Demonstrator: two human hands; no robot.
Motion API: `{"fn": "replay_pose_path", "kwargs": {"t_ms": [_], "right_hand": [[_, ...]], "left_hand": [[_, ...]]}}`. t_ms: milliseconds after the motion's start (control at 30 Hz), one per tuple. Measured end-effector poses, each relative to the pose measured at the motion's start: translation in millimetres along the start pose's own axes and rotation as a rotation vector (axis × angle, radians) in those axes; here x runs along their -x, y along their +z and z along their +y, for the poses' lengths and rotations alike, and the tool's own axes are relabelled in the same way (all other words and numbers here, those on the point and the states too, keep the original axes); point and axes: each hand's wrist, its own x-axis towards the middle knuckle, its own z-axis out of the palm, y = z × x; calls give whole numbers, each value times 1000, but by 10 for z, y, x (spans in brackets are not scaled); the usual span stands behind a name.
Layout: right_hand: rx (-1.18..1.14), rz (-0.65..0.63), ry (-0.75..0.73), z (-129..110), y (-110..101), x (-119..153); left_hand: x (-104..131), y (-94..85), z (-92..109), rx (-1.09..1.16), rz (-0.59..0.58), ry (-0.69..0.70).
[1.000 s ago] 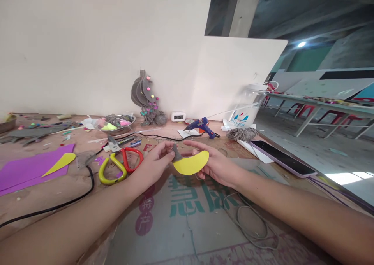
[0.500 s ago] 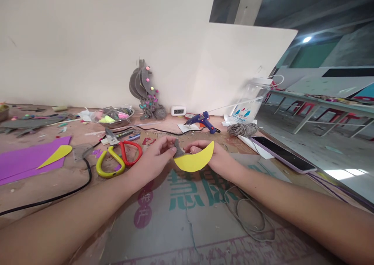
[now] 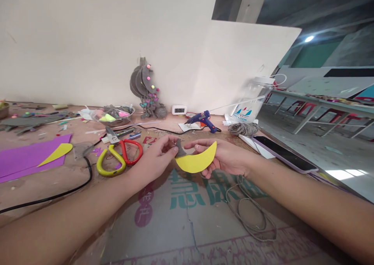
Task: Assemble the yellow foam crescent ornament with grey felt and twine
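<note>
In the head view, the left hand (image 3: 159,155) has its thumb and fingers clamped on a dark grey, curved, felt-like piece (image 3: 181,150), above the counter (image 3: 17,197). A yellow crescent of thin sheet material (image 3: 194,163) meets that piece and extends rightward, in front of the right hand (image 3: 229,156). The right fingers curl behind it; whether they grip it I cannot tell. Below lies a printed cardboard sheet (image 3: 122,241). Scissors with yellow and red handles (image 3: 122,150) rest left of the hands; beyond stands a blue glue gun (image 3: 204,119) near a white digital clock (image 3: 179,109).
</note>
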Motion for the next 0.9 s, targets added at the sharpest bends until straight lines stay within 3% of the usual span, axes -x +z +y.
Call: {"fn": "replay_pose_path", "kwargs": {"t_ms": [167,300,367,633,900], "right_hand": [[124,5,-77,39,-83,-49],[289,89,-146,29,-156,-70],[245,123,-163,-4,-175,-55],[-36,-137,26,-44,-86,17],[222,88,-163,116,-102,-107]], "left_hand": [[4,2,13,-17,-12,10],[9,-1,20,-37,-17,7],[12,0,18,-37,-13,8],[3,2,25,-37,5,14],[14,-1,15,-3,-23,-1]]}}
